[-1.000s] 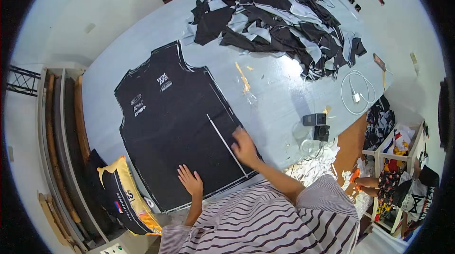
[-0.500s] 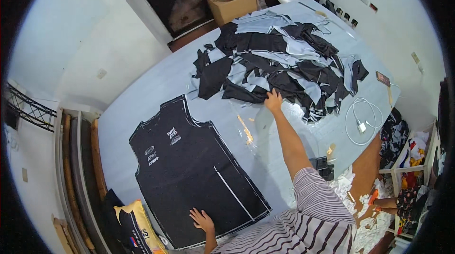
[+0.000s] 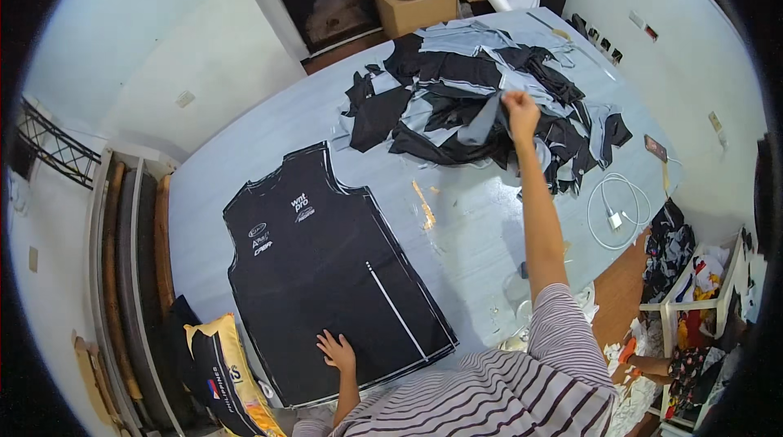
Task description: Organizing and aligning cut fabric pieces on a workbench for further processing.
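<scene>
A black jersey panel (image 3: 326,274) with small white prints and a white stripe lies flat on the table's left half. My left hand (image 3: 337,350) rests on its lower part, palm down with fingers spread. Farther off, to the right, a tangled pile of black and grey fabric pieces (image 3: 383,117) covers the table. Over the pile my right hand (image 3: 522,115) is closed on a fabric piece (image 3: 487,122), whose grey face hangs raised to the left of the fingers. How far the piece runs into the pile is hidden.
Right of the pile lie a phone (image 3: 655,146) and a coiled white charging cable (image 3: 616,221). A yellow and black cushion-like item (image 3: 232,372) stands by the near left edge. Rolls (image 3: 143,274) lean at left, a cardboard box (image 3: 416,13) stands behind, and another person's limb (image 3: 648,364) shows lower right.
My right hand has moved from the pile's near edge up and rightward, lifting a fabric piece with it. My left hand stays on the black panel. The whole view has shifted slightly.
</scene>
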Action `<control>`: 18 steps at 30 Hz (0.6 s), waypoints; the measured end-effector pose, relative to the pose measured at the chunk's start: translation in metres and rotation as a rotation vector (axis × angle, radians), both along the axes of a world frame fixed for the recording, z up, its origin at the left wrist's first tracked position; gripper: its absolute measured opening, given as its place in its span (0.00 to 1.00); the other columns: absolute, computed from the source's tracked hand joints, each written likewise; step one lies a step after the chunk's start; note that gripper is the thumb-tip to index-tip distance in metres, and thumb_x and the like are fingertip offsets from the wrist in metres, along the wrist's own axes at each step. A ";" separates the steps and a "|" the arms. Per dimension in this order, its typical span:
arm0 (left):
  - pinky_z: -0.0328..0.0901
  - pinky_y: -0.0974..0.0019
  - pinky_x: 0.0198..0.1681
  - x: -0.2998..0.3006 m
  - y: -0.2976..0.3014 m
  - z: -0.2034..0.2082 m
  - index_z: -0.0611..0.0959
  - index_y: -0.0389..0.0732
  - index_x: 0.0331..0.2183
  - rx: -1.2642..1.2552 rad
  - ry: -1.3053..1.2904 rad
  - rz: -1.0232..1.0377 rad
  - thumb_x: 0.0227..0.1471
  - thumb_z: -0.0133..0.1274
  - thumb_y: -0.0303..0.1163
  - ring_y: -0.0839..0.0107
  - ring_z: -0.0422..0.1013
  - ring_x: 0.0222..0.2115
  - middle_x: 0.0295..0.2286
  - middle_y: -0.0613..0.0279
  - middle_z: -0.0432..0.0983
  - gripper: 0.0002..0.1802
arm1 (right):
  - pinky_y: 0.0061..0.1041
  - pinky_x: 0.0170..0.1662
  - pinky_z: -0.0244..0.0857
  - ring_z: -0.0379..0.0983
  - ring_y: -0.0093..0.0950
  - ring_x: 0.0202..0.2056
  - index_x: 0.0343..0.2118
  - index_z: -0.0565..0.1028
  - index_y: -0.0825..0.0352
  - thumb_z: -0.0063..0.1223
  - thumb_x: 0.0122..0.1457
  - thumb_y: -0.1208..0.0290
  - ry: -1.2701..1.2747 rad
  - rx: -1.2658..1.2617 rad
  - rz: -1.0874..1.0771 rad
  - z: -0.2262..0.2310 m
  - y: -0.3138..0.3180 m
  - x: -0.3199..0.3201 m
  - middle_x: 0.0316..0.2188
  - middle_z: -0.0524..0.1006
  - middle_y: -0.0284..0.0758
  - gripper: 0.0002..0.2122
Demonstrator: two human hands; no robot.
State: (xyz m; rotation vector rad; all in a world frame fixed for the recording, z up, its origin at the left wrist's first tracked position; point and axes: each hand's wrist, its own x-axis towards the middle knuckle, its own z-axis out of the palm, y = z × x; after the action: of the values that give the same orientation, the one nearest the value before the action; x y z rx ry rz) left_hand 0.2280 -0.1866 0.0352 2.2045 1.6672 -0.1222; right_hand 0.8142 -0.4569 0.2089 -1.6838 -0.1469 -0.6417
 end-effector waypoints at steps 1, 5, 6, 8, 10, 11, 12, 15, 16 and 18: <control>0.40 0.42 0.49 0.005 0.003 0.000 0.55 0.47 0.53 -0.003 -0.011 0.000 0.49 0.39 0.43 0.60 0.37 0.56 0.55 0.58 0.40 0.29 | 0.17 0.27 0.61 0.67 0.18 0.22 0.23 0.73 0.70 0.51 0.44 0.77 -0.087 0.002 0.026 0.025 -0.011 0.001 0.19 0.74 0.32 0.03; 0.44 0.48 0.50 0.028 0.010 0.012 0.60 0.45 0.51 -0.057 -0.226 -0.071 0.49 0.40 0.42 0.58 0.44 0.54 0.53 0.54 0.48 0.27 | 0.11 0.23 0.50 0.59 0.13 0.19 0.26 0.74 0.69 0.54 0.46 0.74 -0.149 0.280 0.217 0.143 -0.016 -0.035 0.18 0.69 0.24 0.05; 0.46 0.52 0.50 0.041 0.011 0.019 0.62 0.43 0.49 -0.044 -0.373 -0.155 0.49 0.41 0.41 0.57 0.47 0.53 0.52 0.52 0.50 0.25 | 0.10 0.22 0.49 0.57 0.13 0.18 0.26 0.74 0.69 0.54 0.45 0.74 -0.227 0.329 0.274 0.170 -0.017 -0.044 0.18 0.69 0.24 0.06; 0.52 0.66 0.49 0.077 0.008 0.047 0.68 0.33 0.43 -0.049 -0.753 -0.337 0.50 0.41 0.35 0.57 0.59 0.47 0.44 0.47 0.62 0.20 | 0.10 0.23 0.52 0.60 0.13 0.20 0.29 0.74 0.70 0.50 0.48 0.75 -0.304 0.279 0.304 0.226 -0.015 -0.074 0.19 0.70 0.25 0.06; 0.55 0.72 0.46 0.123 -0.014 0.111 0.69 0.34 0.44 -0.333 -1.007 -0.433 0.52 0.41 0.32 0.69 0.63 0.42 0.42 0.55 0.66 0.18 | 0.10 0.24 0.53 0.61 0.13 0.21 0.30 0.74 0.70 0.48 0.50 0.75 -0.382 0.254 0.331 0.272 -0.016 -0.103 0.20 0.70 0.25 0.06; 0.56 0.73 0.44 0.144 -0.031 0.156 0.69 0.34 0.43 -0.460 -1.064 -0.472 0.51 0.42 0.31 0.71 0.64 0.40 0.40 0.55 0.68 0.18 | 0.10 0.25 0.54 0.61 0.13 0.21 0.31 0.74 0.69 0.47 0.51 0.75 -0.429 0.050 0.235 0.295 -0.017 -0.122 0.20 0.70 0.25 0.06; 0.56 0.72 0.44 0.160 -0.046 0.192 0.69 0.34 0.44 -0.654 -1.097 -0.478 0.51 0.43 0.31 0.71 0.63 0.40 0.39 0.55 0.69 0.18 | 0.10 0.26 0.54 0.62 0.13 0.22 0.32 0.74 0.67 0.45 0.52 0.75 -0.471 -0.147 0.142 0.317 -0.012 -0.142 0.20 0.70 0.26 0.07; 0.50 0.65 0.51 0.198 -0.092 0.280 0.65 0.35 0.46 -0.263 -1.257 -1.102 0.46 0.49 0.33 0.61 0.57 0.48 0.46 0.49 0.61 0.25 | 0.11 0.26 0.55 0.62 0.14 0.22 0.34 0.73 0.65 0.47 0.52 0.69 -0.700 -0.270 0.080 0.370 0.018 -0.190 0.19 0.70 0.27 0.09; 0.53 0.62 0.49 0.204 -0.108 0.326 0.61 0.35 0.48 -0.144 -1.361 -1.242 0.42 0.52 0.41 0.53 0.58 0.47 0.46 0.47 0.59 0.33 | 0.11 0.26 0.55 0.62 0.14 0.22 0.34 0.73 0.65 0.47 0.52 0.69 -0.700 -0.276 0.078 0.384 0.029 -0.207 0.19 0.70 0.27 0.09; 0.53 0.60 0.49 0.208 -0.134 0.381 0.58 0.35 0.49 0.018 -1.569 -1.168 0.39 0.55 0.42 0.51 0.55 0.48 0.47 0.44 0.56 0.39 | 0.21 0.33 0.61 0.70 0.29 0.30 0.28 0.71 0.70 0.42 0.50 0.79 -0.823 -0.309 0.091 0.409 0.059 -0.243 0.26 0.73 0.38 0.04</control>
State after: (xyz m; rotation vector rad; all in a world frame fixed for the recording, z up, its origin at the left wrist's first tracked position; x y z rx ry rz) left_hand 0.4357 -0.3201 0.4163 1.8640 -0.4423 1.0011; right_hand 0.5708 -0.3974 0.6180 -1.5920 -0.9404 -1.2609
